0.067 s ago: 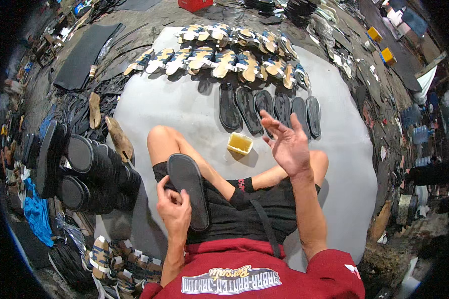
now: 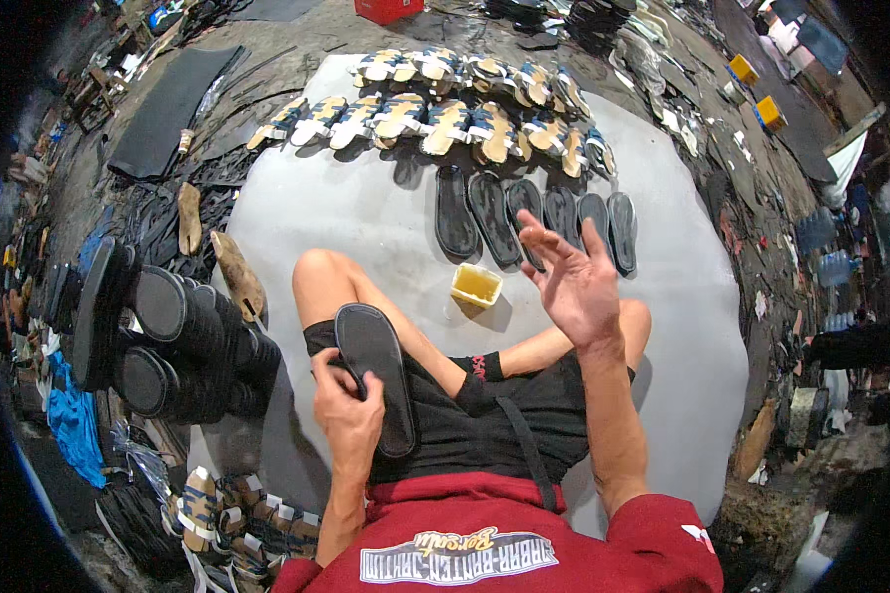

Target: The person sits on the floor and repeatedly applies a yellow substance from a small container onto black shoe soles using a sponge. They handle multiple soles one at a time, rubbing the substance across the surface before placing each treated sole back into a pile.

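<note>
My left hand (image 2: pixel 349 413) is closed on the edge of a black shoe sole (image 2: pixel 378 381), held tilted over my lap with its flat face up. Raised above my right knee, my right hand (image 2: pixel 581 296) is empty, its fingers apart. Beyond my crossed legs stands a small open tub (image 2: pixel 477 285) of yellowish, glue-like stuff. Behind it several black soles (image 2: pixel 456 212) lie side by side with a wet-looking shine; my right fingers hide parts of some. Farther off are rows of sandal uppers on tan insoles (image 2: pixel 445 127).
Stacks of black soles (image 2: pixel 160 304) stand at my left, beside wooden shoe lasts (image 2: pixel 237 275). More sandal uppers (image 2: pixel 198 509) lie at the lower left. Grey sheeting (image 2: pixel 316 212) covers the floor around me, with scraps along its edges. A red box (image 2: pixel 388 10) sits at the far side.
The sole and my left hand have shifted very slightly to the right. My right hand has moved a little to the right, still spread.
</note>
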Motion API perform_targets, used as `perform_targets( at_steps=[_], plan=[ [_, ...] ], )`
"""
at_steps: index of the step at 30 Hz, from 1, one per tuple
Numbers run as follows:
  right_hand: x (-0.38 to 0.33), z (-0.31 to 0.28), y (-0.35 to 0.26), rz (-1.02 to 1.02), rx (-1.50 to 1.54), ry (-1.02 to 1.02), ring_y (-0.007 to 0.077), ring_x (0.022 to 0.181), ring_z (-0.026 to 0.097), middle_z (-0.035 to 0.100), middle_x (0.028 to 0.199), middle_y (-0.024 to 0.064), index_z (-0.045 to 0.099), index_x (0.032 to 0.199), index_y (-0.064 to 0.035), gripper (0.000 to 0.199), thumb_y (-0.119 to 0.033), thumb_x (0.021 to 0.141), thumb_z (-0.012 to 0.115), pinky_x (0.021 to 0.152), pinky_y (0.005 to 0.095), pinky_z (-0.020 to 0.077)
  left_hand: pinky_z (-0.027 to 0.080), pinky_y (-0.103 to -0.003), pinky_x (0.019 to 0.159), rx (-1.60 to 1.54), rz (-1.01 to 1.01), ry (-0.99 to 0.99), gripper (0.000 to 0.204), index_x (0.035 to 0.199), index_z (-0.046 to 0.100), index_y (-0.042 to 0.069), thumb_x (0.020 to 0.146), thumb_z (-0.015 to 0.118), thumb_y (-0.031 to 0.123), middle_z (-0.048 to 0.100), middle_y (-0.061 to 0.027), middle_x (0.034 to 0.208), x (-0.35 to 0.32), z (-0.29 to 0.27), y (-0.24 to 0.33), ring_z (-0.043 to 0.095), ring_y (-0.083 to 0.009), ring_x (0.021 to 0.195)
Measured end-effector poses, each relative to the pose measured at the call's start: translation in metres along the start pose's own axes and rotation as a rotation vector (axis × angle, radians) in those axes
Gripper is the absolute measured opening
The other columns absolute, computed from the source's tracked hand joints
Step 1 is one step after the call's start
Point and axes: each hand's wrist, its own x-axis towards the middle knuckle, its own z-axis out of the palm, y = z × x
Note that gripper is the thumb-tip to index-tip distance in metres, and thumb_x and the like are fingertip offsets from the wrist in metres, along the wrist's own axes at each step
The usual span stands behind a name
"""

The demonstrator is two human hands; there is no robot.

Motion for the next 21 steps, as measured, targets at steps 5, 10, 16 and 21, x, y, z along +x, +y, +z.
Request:
perform_targets(
  at_steps=[5,10,16,21],
  plan=[
    [0.01,0.022,-0.013,-0.095,-0.045,-0.078,0.0148,0.148,0.04,0.051,0.165,0.0058,0.076,0.13,-0.0033,0.073,-0.063,0.112,0.038,0.115,0.0365,0.0276,0.051,-0.048,0.108,0.224,0.13,0.008,0.101,0.162,0.034,-0.003,0.083,0.09,0.023,0.055,-0.0292,0.143,-0.003,0.002,0.023,0.061,-0.0442,0.126],
    [0.018,0.026,-0.016,-0.106,-0.106,-0.018,0.0154,0.149,0.04,0.05,0.166,0.007,0.073,0.136,-0.0028,0.077,-0.065,0.111,0.036,0.114,0.0358,0.0263,0.056,-0.04,0.106,-0.995,-0.103,-0.228,0.086,0.161,0.035,-0.011,0.088,0.078,0.004,0.064,-0.0257,0.14,0.011,0.021,0.025,0.066,-0.0311,0.126],
    [-0.007,0.066,-0.002,-0.148,-0.186,-0.198,0.0227,0.156,0.031,0.044,0.17,0.011,0.069,0.143,-0.0031,0.078,-0.064,0.112,0.031,0.122,0.0429,0.0178,0.064,-0.045,0.094,-1.44,-0.164,-0.93,0.073,0.157,0.047,-0.004,0.107,0.049,0.048,0.068,-0.0229,0.139,0.027,0.029,0.102,0.073,-0.0327,0.117],
    [-0.043,0.069,0.058,-0.381,-1.124,-0.142,0.0424,0.161,0.019,0.023,0.177,0.0217,0.044,0.165,-0.007,0.066,-0.049,0.115,0.032,0.129,0.0558,0.0134,0.049,-0.046,0.117,-1.34,-0.241,-0.562,0.07,0.154,0.053,0.004,0.114,0.038,0.059,0.063,-0.0146,0.148,0.004,0.022,0.117,0.063,-0.0317,0.133]
  ],
)
